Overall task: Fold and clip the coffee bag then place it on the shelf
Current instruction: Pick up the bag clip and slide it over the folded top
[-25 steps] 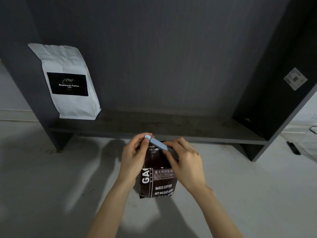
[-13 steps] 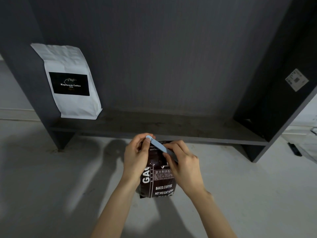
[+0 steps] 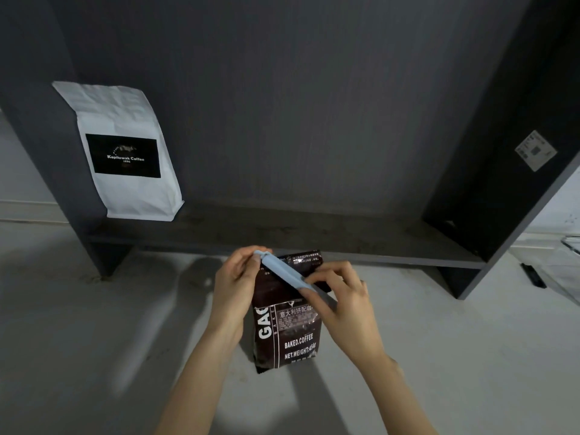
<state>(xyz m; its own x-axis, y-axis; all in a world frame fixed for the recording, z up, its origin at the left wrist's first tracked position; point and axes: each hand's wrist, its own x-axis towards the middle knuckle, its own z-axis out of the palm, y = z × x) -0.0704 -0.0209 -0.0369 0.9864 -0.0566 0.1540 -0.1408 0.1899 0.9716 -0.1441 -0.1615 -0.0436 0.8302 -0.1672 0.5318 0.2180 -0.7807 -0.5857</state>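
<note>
A dark brown coffee bag (image 3: 290,332) stands upright on the pale floor in front of the shelf. A light blue clip (image 3: 282,273) lies slanted across its folded top. My left hand (image 3: 235,288) pinches the clip's upper left end and holds the bag's left side. My right hand (image 3: 343,304) grips the clip's lower right end, fingers over the bag's top right. The bag's top flap (image 3: 306,260) shows behind the clip. The dark grey shelf board (image 3: 314,237) runs just beyond the bag.
A white coffee bag (image 3: 125,152) with a black label stands at the shelf's left end. Dark side panels (image 3: 489,171) frame the shelf; a white sticker (image 3: 535,150) sits on the right one. A small black object (image 3: 532,274) lies on the floor at right.
The clip has tilted further down to the right across the bag's top. My right hand has slid lower and outward, uncovering more of the bag's top flap.
</note>
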